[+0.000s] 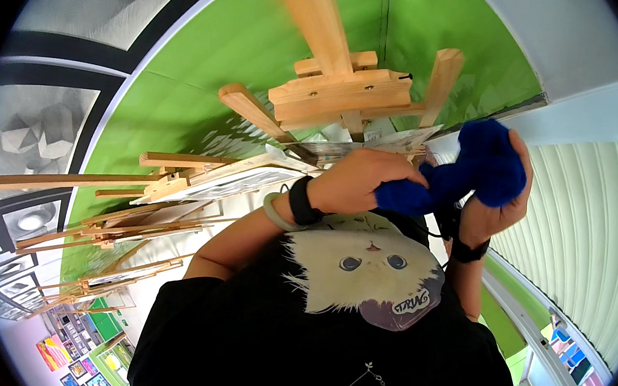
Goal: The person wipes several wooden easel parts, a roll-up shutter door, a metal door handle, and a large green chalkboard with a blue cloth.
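A dark blue, fuzzy cloth-like item [455, 179] is held up between both hands, in front of the black T-shirt with a cat print. My left hand [365, 177] grips its lower left end between thumb and fingers. Wrapped around the thicker, bunched right end is my right hand [504, 198], its fingers partly hidden behind the fabric. A narrower part of the item runs between the hands. A black band and a pale bangle circle the left wrist; another black band is on the right wrist.
A wooden easel [340, 95] stands just beyond the hands by the green wall [185, 86]. Several more easels with boards [221, 179] line the left side. Framed drawings [42, 122] hang at far left. A pale ribbed curtain or panel [585, 219] is at right.
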Action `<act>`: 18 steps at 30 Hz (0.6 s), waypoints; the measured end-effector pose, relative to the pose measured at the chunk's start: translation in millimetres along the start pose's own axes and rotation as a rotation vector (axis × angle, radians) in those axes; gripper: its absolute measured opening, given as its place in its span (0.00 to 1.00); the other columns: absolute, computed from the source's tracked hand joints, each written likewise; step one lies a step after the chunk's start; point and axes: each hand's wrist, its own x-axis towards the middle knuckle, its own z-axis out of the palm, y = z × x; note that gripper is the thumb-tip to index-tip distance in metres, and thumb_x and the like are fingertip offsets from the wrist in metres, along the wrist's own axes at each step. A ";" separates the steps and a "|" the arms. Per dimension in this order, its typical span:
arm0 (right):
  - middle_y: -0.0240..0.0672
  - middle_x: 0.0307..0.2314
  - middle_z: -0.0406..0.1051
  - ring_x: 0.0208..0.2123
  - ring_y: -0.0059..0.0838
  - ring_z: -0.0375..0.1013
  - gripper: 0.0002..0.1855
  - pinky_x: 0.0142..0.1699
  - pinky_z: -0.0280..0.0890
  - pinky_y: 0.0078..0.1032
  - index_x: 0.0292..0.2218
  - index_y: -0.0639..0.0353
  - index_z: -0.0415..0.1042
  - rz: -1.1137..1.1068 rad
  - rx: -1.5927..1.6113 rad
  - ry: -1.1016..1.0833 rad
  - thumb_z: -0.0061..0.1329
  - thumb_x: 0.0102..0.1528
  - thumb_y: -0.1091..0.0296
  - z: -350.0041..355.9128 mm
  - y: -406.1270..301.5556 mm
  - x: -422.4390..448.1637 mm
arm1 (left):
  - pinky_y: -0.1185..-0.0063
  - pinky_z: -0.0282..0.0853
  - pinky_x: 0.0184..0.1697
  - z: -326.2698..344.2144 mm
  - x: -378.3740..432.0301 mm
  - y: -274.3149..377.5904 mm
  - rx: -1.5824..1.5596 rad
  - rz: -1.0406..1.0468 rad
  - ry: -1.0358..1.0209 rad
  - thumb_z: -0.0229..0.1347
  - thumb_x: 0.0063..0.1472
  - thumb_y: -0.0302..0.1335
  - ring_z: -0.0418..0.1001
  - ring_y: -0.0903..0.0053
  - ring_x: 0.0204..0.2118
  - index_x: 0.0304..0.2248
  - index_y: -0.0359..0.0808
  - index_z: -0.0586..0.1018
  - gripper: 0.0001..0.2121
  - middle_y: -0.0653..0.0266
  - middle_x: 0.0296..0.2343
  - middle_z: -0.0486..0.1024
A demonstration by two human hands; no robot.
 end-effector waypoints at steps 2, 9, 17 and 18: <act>0.43 0.40 0.73 0.41 0.34 0.75 0.17 0.47 0.70 0.28 0.50 0.70 0.69 0.027 -0.084 -0.147 0.45 0.60 0.76 -2.2 -2.2 -8.8 | 0.74 0.72 0.39 -7.5 -14.5 -7.1 0.013 -0.017 -0.025 0.61 0.56 0.28 0.78 0.63 0.35 0.41 0.38 0.81 0.12 0.59 0.32 0.79; 0.39 0.42 0.72 0.46 0.32 0.72 0.17 0.53 0.63 0.25 0.52 0.63 0.69 0.387 -0.195 -0.440 0.45 0.61 0.74 14.9 31.7 -54.1 | 0.78 0.72 0.44 -15.2 -58.2 -56.6 0.078 -0.265 0.262 0.57 0.60 0.22 0.79 0.71 0.38 0.42 0.35 0.81 0.10 0.60 0.36 0.81; 0.48 0.55 0.64 0.57 0.42 0.62 0.25 0.63 0.53 0.32 0.61 0.63 0.57 0.199 -0.358 -0.321 0.37 0.66 0.68 47.9 87.2 -48.3 | 0.72 0.64 0.56 13.1 -24.6 -84.7 0.140 -0.110 0.420 0.50 0.60 0.18 0.71 0.57 0.52 0.59 0.35 0.66 0.26 0.47 0.49 0.72; 0.50 0.56 0.62 0.58 0.47 0.59 0.26 0.64 0.50 0.34 0.63 0.62 0.55 0.210 -0.400 -0.380 0.34 0.67 0.65 41.3 118.9 -49.0 | 0.69 0.61 0.58 15.1 -18.9 -86.4 0.167 -0.149 0.330 0.48 0.55 0.14 0.66 0.52 0.55 0.62 0.36 0.60 0.33 0.44 0.52 0.67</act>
